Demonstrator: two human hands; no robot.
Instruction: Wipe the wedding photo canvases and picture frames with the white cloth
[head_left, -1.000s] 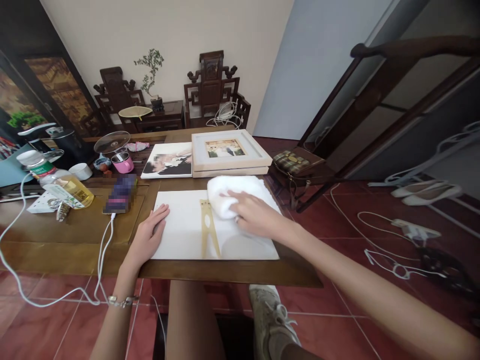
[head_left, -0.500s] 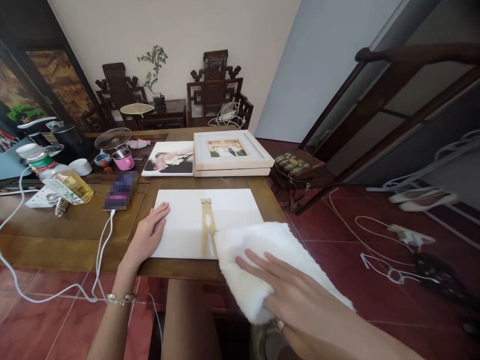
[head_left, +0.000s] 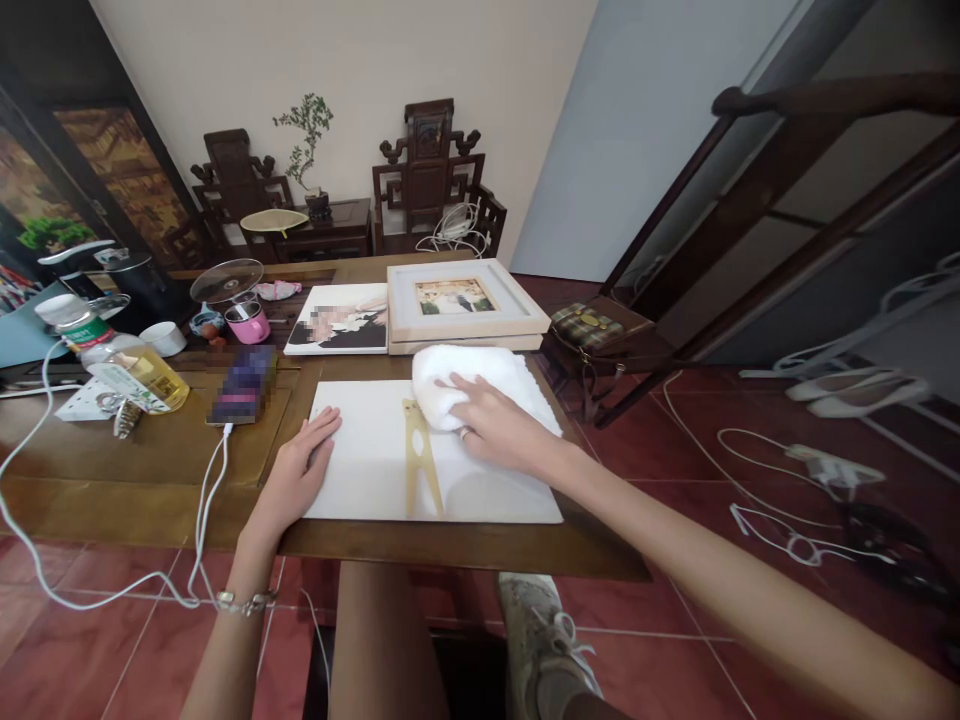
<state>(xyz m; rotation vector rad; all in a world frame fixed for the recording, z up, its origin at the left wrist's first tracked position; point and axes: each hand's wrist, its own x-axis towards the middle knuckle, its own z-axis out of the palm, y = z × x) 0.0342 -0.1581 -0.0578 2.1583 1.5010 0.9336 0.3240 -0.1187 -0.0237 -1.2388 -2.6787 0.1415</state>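
A white rectangular board (head_left: 360, 470) lies flat near the front edge of the wooden table. On its face is a tan A-shaped piece (head_left: 414, 462), which looks like a frame's stand. My left hand (head_left: 298, 475) rests flat on the board's left edge, fingers stretched out. With my right hand (head_left: 491, 420) I grip a fluffy white cloth (head_left: 517, 375) against the board's far right part. The cloth hides that corner and comes close to the top of the tan piece.
Behind the board stand stacked framed pictures (head_left: 469, 325) and a photo panel (head_left: 337, 318). To the left are a phone (head_left: 244, 385) on a charging cable, a bottle of yellow liquid (head_left: 139, 370) and a pink mug (head_left: 247, 322). A bag (head_left: 592, 330) sits right of the table.
My right hand has moved the cloth from the board's near right corner, over the table edge, up to its far right part. The near right corner now shows. My left hand stays in place.
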